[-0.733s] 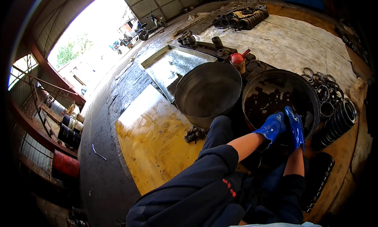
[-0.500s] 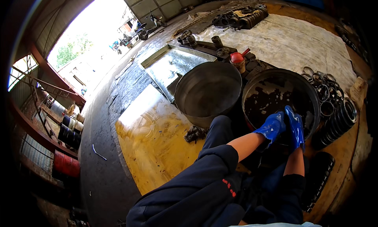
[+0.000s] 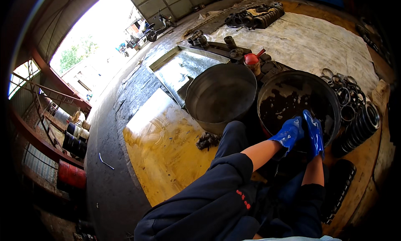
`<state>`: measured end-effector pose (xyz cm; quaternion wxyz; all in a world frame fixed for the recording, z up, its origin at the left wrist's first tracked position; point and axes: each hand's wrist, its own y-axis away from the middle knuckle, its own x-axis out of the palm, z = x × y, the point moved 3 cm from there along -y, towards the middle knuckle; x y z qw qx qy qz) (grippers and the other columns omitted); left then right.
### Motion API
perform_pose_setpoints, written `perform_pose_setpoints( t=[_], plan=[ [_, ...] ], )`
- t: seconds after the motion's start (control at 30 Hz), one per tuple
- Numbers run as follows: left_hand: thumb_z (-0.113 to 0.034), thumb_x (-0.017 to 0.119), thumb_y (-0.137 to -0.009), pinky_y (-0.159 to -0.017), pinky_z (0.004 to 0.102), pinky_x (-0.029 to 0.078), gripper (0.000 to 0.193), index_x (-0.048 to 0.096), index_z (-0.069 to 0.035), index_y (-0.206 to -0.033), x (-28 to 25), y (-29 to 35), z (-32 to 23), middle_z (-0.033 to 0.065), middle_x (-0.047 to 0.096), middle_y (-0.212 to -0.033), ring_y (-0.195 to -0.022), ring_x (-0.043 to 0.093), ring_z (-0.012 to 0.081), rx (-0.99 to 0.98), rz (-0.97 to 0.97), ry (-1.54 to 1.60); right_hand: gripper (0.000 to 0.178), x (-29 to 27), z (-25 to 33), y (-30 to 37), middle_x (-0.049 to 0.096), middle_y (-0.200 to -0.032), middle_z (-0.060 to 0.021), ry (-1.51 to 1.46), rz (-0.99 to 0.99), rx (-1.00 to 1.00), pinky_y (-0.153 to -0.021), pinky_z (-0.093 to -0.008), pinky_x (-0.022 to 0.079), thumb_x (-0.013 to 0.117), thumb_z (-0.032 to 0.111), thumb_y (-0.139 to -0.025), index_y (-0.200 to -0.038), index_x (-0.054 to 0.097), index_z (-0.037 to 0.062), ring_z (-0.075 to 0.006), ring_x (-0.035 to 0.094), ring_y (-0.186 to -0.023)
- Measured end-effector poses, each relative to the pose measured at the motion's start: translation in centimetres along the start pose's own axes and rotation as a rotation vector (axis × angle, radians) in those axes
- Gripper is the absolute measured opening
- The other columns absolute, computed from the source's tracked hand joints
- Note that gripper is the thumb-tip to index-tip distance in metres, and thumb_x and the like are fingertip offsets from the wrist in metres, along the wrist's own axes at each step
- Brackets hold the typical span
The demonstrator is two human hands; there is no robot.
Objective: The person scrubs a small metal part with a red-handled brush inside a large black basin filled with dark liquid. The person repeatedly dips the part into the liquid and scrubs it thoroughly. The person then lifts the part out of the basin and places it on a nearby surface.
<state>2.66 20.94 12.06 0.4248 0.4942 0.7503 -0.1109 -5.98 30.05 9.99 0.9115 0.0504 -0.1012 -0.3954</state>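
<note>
Both my hands wear wet, shiny blue rubber gloves and are close together over the near side of a round metal tub (image 3: 335, 111). Dark liquid with patches of pale foam fills the tub. My left hand (image 3: 291, 130) is bent downward, its fingers curled toward the liquid. Beside it, my right hand (image 3: 314, 134) faces inward with the fingers pressed together. Whatever lies between the two hands is hidden by the gloves. A second round tub (image 3: 221, 123), holding murky grey liquid, stands just to the left, against my knee.
Metal rings (image 3: 347, 113) are heaped and stacked right of the tubs. Behind them is a red dipper (image 3: 251, 58) on a small container. A rectangular metal tray (image 3: 161, 66) and a yellow sheet (image 3: 161, 157) lie left. More ring stacks (image 3: 267, 18) sit on a pale ground cloth (image 3: 309, 38).
My gloved hands have shifted very slightly farther into the tub, still close together. The tubs and the things around them look the same.
</note>
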Motion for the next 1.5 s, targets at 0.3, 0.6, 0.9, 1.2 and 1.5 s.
perform_pose_setpoints(
  t=[0.3,0.6,0.9,1.2,1.5],
  plan=[
    [-0.04,0.077,-0.088,-0.104,0.0437,0.054,0.062,0.06,-0.006,-0.138,-0.7,0.2,-0.6,0.0199,0.065,-0.136,-0.125,0.064,0.0367,-0.042,0.048,-0.026,0.042,0.1,-0.2,-0.5,0.07,-0.091,-0.0045,-0.009,-0.022,-0.011,-0.079,-0.0301,0.051,0.073,0.042,-0.096,-0.101,0.075,-0.0001,-0.0147,0.064,-0.084],
    [-0.038,0.077,-0.086,-0.098,0.0454,0.055,0.05,0.067,-0.006,-0.124,0.9,-0.9,0.3,0.0209,0.07,-0.125,-0.117,0.067,0.0397,0.011,-0.13,0.007,0.042,-0.4,-0.6,-1.0,0.07,-0.091,-0.0054,-0.09,0.001,-0.031,-0.078,-0.0293,0.052,0.075,0.04,-0.095,-0.103,0.074,-0.0012,-0.0143,0.064,-0.084],
    [-0.038,0.077,-0.086,-0.1,0.045,0.054,0.051,0.067,-0.007,-0.125,0.7,0.6,1.3,0.021,0.07,-0.126,-0.119,0.066,0.0397,-0.015,-0.138,0.038,0.038,0.9,-0.6,0.1,0.071,-0.091,-0.0023,-0.008,-0.016,-0.008,-0.08,-0.0284,0.052,0.068,0.035,-0.101,-0.107,0.076,-0.0013,-0.0106,0.064,-0.084],
    [-0.024,0.071,-0.093,-0.095,0.0428,0.055,0.033,0.07,-0.003,-0.118,-1.5,0.1,0.5,0.0202,0.073,-0.115,-0.109,0.069,0.0363,0.189,-0.081,0.074,0.038,0.4,-0.9,-3.0,0.074,-0.098,-0.0086,0.092,0.063,-0.224,-0.085,-0.0349,0.053,0.067,0.038,-0.101,-0.11,0.075,0.002,-0.0191,0.067,-0.088],
    [-0.014,0.053,-0.101,-0.086,0.0338,0.052,0.028,0.068,0.0,-0.12,-1.9,3.1,1.0,0.0131,0.067,-0.114,-0.1,0.063,0.0237,0.366,-0.02,0.364,0.048,0.3,-0.2,-0.7,0.069,-0.074,-0.0188,0.024,0.036,-0.231,-0.069,-0.0432,0.05,0.072,0.049,-0.093,-0.086,0.075,0.0019,-0.0273,0.065,-0.069]
  ],
)
